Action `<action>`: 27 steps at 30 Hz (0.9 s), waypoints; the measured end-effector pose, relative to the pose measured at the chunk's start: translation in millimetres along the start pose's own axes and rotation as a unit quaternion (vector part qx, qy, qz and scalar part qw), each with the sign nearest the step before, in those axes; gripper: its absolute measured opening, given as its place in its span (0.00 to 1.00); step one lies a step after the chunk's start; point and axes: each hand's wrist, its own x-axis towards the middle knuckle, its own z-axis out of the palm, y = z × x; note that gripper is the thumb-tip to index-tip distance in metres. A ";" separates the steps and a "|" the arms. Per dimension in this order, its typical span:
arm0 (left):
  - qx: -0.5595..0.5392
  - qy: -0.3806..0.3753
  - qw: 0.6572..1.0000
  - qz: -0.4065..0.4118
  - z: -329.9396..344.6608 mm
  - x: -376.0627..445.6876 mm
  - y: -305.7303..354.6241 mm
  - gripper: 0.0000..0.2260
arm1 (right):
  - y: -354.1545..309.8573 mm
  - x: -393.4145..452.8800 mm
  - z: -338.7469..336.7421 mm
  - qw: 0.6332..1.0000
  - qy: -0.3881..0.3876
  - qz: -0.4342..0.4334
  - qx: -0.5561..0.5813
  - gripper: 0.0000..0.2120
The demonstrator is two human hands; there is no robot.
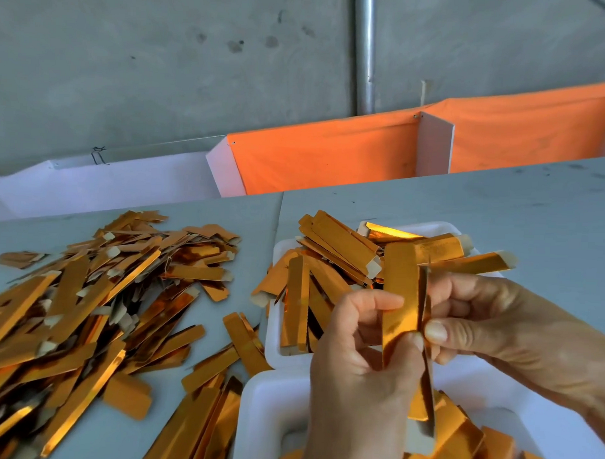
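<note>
fingers [377, 302] around gold strip [400, 294], long axis upright

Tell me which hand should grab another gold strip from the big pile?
Probably the left hand: the big pile lies on its side, while the right hand is farther off, over the white tray. Both hold one gold strip.

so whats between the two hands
A folded gold strip, pinched by the left hand and the right hand, shown in the head view.
</note>
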 end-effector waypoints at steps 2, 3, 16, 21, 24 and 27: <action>-0.007 0.003 1.000 -0.003 -0.3 0.4 -0.9 0.12 | -0.8 0.7 0.5 1.000 0.008 -0.010 -0.009 0.21; -0.006 0.001 1.000 -0.002 -0.6 0.5 -1.4 0.10 | -1.0 0.7 0.1 1.000 0.015 -0.012 -0.008 0.22; 0.096 -0.044 0.994 -0.007 -8.1 1.0 -1.0 0.14 | -0.1 1.4 1.2 0.999 0.043 0.017 0.007 0.23; 0.140 -0.020 0.990 0.000 -5.8 0.4 1.3 0.10 | -5.2 0.0 4.3 0.999 0.029 0.031 -0.017 0.19; 0.144 -0.030 0.989 -0.009 -5.2 0.7 2.7 0.11 | -8.2 -0.8 6.1 0.999 0.031 0.034 -0.025 0.10; 0.158 -0.028 0.987 -0.006 -5.2 0.7 1.8 0.13 | -10.1 -1.6 6.9 0.996 0.062 0.027 -0.055 0.09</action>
